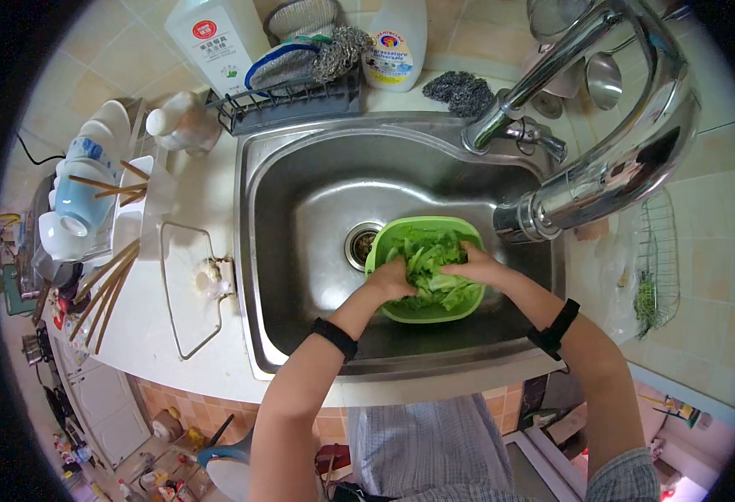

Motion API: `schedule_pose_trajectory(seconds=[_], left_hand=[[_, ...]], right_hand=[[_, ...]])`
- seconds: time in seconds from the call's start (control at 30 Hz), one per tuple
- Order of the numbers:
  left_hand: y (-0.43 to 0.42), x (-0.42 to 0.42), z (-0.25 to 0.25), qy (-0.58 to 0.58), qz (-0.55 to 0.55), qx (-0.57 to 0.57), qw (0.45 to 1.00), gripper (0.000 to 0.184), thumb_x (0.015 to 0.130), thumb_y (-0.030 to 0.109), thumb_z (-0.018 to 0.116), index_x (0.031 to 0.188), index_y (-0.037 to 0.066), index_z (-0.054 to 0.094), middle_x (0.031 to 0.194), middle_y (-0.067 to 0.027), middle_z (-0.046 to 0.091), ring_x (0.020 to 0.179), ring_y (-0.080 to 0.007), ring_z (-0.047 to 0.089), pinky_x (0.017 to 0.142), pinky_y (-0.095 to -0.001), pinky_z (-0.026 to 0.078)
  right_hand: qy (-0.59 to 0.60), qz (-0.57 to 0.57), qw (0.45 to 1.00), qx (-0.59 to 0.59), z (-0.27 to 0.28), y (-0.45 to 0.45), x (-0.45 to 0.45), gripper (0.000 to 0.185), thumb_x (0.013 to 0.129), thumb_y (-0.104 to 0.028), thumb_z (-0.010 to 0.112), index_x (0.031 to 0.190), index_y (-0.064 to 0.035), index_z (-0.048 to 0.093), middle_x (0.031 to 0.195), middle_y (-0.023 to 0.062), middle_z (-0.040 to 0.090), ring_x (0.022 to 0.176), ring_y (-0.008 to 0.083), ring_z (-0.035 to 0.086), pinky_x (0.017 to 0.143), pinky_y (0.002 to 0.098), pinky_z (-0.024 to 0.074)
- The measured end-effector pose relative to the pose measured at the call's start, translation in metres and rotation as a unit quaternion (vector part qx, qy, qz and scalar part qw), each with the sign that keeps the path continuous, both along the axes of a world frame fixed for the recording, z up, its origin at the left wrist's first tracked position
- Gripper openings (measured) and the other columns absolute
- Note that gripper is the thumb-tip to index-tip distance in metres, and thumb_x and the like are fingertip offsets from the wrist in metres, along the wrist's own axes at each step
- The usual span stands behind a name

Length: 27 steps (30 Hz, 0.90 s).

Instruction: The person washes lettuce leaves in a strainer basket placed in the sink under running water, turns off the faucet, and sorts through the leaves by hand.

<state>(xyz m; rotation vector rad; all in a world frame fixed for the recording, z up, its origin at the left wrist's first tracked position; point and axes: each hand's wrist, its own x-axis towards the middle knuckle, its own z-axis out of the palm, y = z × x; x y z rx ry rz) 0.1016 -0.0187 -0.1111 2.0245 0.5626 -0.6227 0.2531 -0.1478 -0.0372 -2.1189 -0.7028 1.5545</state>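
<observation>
A light green plastic basin (422, 315) sits in the right part of the steel sink, holding a heap of leafy greens (436, 269). My left hand (394, 279) reaches in over the basin's left side, its fingers closed into the leaves and partly hidden by them. From the right, my right hand (478, 266) grips the same heap, thumb on top and the other fingers at the far side among the leaves. The drain (362, 246) shows just left of the basin, partly covered by it.
A chrome faucet (627, 180) arches over the sink's (301, 184) right side. Behind stand a detergent bottle (217, 50), a spray bottle (395, 50) and steel wool (459, 92). Bowls (83, 197) and chopsticks (112, 289) are at left; a wire basket (658, 259) hangs at right.
</observation>
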Motion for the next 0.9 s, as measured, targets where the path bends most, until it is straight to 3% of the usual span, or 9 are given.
schedule_pose_trajectory(seconds=[0.17, 0.27, 0.33, 0.43, 0.5, 0.63, 0.7, 0.77, 0.9], left_hand=[[-0.011, -0.003, 0.034, -0.041, -0.122, 0.233, 0.964, 0.090, 0.061, 0.031, 0.069, 0.126, -0.003, 0.018, 0.128, -0.0206, 0.024, 0.118, -0.0317, 0.027, 0.094, -0.0358, 0.030], [-0.026, -0.007, 0.025, -0.062, -0.211, 0.344, 0.913, 0.101, 0.060, 0.039, 0.069, 0.129, -0.001, 0.008, 0.132, -0.0200, 0.017, 0.121, -0.0313, 0.022, 0.098, -0.0379, 0.023], [-0.032, -0.002, 0.014, -0.007, -0.236, 0.317, 0.919, 0.108, 0.058, 0.044, 0.069, 0.131, 0.000, 0.003, 0.135, -0.0192, 0.013, 0.123, -0.0322, 0.019, 0.099, -0.0412, 0.018], [-0.035, 0.007, -0.002, 0.058, -0.229, 0.299, 0.925, 0.109, 0.057, 0.045, 0.070, 0.131, 0.003, 0.002, 0.135, -0.0185, 0.014, 0.124, -0.0325, 0.018, 0.099, -0.0430, 0.018], [-0.034, 0.011, -0.014, 0.088, -0.218, 0.275, 0.932, 0.092, 0.067, 0.029, 0.064, 0.131, 0.003, 0.003, 0.132, -0.0204, 0.017, 0.123, -0.0325, 0.020, 0.099, -0.0424, 0.019], [-0.038, 0.012, -0.033, 0.035, -0.193, 0.357, 0.913, 0.082, 0.065, 0.023, 0.065, 0.128, 0.006, 0.014, 0.129, -0.0172, 0.025, 0.112, -0.0337, 0.037, 0.091, -0.0414, 0.032], [-0.027, 0.021, -0.009, 0.087, -0.121, 0.229, 0.962, 0.059, 0.067, 0.013, 0.061, 0.119, 0.006, 0.033, 0.126, -0.0175, 0.033, 0.104, -0.0324, 0.046, 0.081, -0.0377, 0.042], [-0.025, 0.018, -0.009, 0.054, -0.087, 0.230, 0.968, 0.048, 0.066, 0.013, 0.061, 0.109, 0.006, 0.041, 0.117, -0.0180, 0.041, 0.097, -0.0303, 0.051, 0.075, -0.0356, 0.045], [-0.018, 0.020, 0.010, 0.068, 0.020, 0.144, 0.987, 0.031, 0.059, 0.014, 0.062, 0.087, 0.004, 0.056, 0.090, -0.0189, 0.058, 0.085, -0.0272, 0.058, 0.070, -0.0321, 0.047]], right_hand=[[-0.156, 0.096, 0.981, 0.059, -0.024, -0.021, 0.000, 0.085, 0.065, -0.032, 0.067, 0.126, 0.0009, 0.018, 0.124, 0.0232, 0.031, 0.112, 0.0339, 0.037, 0.092, 0.0343, 0.0329], [-0.315, 0.249, 0.912, 0.082, -0.015, -0.025, -0.016, 0.096, 0.061, -0.032, 0.070, 0.129, -0.0018, 0.010, 0.131, 0.0211, 0.020, 0.119, 0.0344, 0.027, 0.095, 0.0386, 0.0294], [-0.347, 0.344, 0.867, 0.098, -0.023, -0.024, -0.025, 0.105, 0.058, -0.032, 0.072, 0.131, -0.0049, 0.003, 0.134, 0.0177, 0.012, 0.123, 0.0326, 0.018, 0.096, 0.0432, 0.0254], [-0.333, 0.361, 0.871, 0.018, -0.044, -0.008, -0.036, 0.109, 0.055, -0.029, 0.074, 0.132, -0.0097, 0.000, 0.134, 0.0166, 0.011, 0.124, 0.0321, 0.015, 0.097, 0.0434, 0.0235], [-0.340, 0.391, 0.854, -0.040, -0.070, 0.003, -0.038, 0.107, 0.055, -0.027, 0.074, 0.132, -0.0104, 0.001, 0.135, 0.0171, 0.009, 0.123, 0.0332, 0.017, 0.097, 0.0423, 0.0245], [-0.377, 0.361, 0.850, -0.069, -0.084, 0.005, -0.037, 0.100, 0.052, -0.025, 0.075, 0.129, -0.0078, 0.014, 0.129, 0.0170, 0.021, 0.116, 0.0321, 0.029, 0.089, 0.0405, 0.0341], [-0.411, 0.338, 0.846, -0.025, -0.084, 0.005, -0.029, 0.096, 0.050, -0.025, 0.075, 0.127, -0.0063, 0.020, 0.125, 0.0176, 0.028, 0.112, 0.0312, 0.035, 0.086, 0.0389, 0.0374], [-0.258, 0.206, 0.943, -0.044, -0.087, 0.002, -0.023, 0.083, 0.049, -0.023, 0.074, 0.119, -0.0030, 0.034, 0.114, 0.0179, 0.042, 0.103, 0.0280, 0.044, 0.082, 0.0345, 0.0404], [-0.028, 0.174, 0.979, -0.106, -0.078, 0.005, -0.002, 0.065, 0.054, -0.024, 0.069, 0.109, 0.0000, 0.044, 0.106, 0.0151, 0.050, 0.095, 0.0227, 0.049, 0.077, 0.0308, 0.0412]])
